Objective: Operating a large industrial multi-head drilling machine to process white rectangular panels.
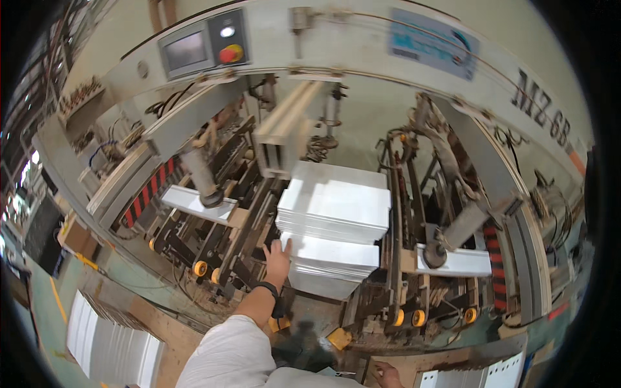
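My left hand (277,262) reaches forward with its fingers spread, at the left edge of the front stack of white panels (333,251). A dark band circles that wrist. Directly behind is a taller stack of white panels (336,194), between the machine's two rails. At the lower edge of the picture, my right hand (389,375) is near a brown wooden surface; most of it is cut off, so its grip is unclear. Single white panels lie under the machine's press cylinders, one on the left (199,205) and one on the right (456,260).
A machine beam (272,42) spans the top, carrying a screen (186,52) and a red stop button (230,53). Left and right cylinders (199,173) (462,226) flank the stacks. More white panels stand at lower left (110,343) and lower right (475,377).
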Demonstrator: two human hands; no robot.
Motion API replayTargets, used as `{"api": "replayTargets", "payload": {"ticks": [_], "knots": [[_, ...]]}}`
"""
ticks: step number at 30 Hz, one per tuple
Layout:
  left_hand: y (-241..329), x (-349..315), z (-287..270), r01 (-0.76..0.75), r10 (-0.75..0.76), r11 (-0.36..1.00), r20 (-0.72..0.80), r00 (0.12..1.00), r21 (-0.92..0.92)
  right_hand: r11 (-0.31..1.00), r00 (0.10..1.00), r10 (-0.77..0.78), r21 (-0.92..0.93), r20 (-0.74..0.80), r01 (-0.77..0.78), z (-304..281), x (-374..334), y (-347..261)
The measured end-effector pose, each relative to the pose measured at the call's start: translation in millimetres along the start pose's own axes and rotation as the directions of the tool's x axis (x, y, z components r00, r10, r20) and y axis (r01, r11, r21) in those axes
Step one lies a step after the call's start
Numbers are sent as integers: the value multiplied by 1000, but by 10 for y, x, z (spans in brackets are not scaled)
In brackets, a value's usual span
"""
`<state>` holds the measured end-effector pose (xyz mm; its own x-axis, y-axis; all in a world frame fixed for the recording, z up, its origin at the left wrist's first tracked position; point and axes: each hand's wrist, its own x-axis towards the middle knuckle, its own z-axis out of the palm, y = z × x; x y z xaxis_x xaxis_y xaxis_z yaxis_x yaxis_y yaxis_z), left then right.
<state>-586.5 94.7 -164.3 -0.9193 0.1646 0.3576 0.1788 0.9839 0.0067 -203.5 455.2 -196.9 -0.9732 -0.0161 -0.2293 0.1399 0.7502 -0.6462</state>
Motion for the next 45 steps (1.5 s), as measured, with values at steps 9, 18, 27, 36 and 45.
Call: {"api": "replayTargets", "payload": {"ticks": [9,18,27,36,45], "knots": [[-331,-641,-1257,25,-26,554,13,1000,-832,843,873,-488,-273,-21,464,-173,1532,-2365],[-2534,-1145,-2388,330,-181,-536,488,854,-777,277,346,-909,-282,234,919,186,2155,-4628],[-3192,-1855,-1617,96,-246,-877,612,752,-471,467,585,-811,-573,26,673,1381,3743,-5790],[-3310,-2765,-1053,13,-287,-938,797,532,-346,525,759,-634,-638,149,563,1664,4569,-6442],[-3185,-623,-1020,342,-215,-701,643,735,-626,520,718,-661,-558,217,647,1578,4534,-6331]]}}
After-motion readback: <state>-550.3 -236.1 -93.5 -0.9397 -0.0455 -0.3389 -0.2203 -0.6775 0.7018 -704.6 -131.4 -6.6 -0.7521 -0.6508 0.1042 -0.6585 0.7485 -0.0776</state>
